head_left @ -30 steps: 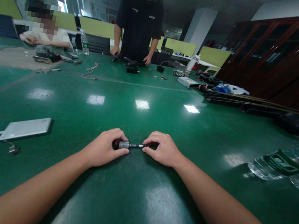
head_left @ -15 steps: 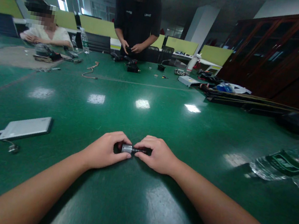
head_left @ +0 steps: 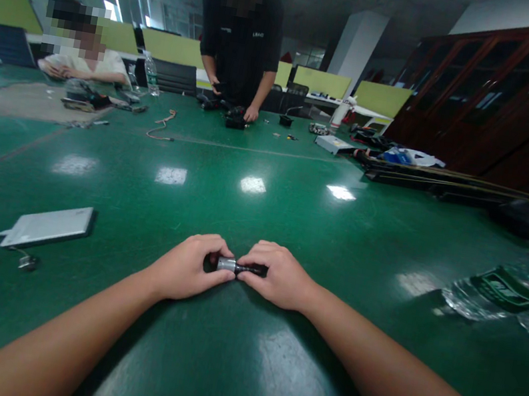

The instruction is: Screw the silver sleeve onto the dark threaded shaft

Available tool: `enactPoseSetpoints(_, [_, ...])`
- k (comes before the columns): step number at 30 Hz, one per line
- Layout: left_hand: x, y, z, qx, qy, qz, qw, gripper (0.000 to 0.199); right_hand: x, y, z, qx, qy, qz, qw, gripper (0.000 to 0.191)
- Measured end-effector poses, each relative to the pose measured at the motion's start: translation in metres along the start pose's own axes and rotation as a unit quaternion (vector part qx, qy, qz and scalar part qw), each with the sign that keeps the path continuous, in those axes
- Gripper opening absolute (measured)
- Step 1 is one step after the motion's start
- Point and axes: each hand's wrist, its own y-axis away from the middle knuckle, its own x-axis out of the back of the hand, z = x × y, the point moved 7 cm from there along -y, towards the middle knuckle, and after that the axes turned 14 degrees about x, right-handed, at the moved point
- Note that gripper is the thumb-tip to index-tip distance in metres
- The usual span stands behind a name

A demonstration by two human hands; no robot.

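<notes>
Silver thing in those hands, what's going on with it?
A person's left hand grips a small, silver metal cylinder, and their right hand pinches a thin, dark rod. The two pieces line up end to end; whether the rod goes inside the cylinder is too small to tell. A flat, silver-grey slab lies on the green tabletop to the left. Across it, another person in a black shirt stands.

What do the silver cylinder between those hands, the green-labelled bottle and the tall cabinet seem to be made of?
The silver cylinder in the left hand: probably metal, judging by its grey sheen.
The green-labelled bottle: most likely clear plastic, see-through with rippled highlights.
The tall cabinet: perhaps varnished wood or veneer, reddish-brown; its door panels, dark and smooth, may be glass.
</notes>
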Motion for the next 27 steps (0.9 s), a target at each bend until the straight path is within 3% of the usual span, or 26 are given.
enactPoseSetpoints(27, [0.0005, -0.0006, -0.0031, 0.009, 0.003, 0.005, 1.0, 0.016, 0.0084, 0.0, 0.0024, -0.01, 0.013, 0.011, 1.0, 0.011])
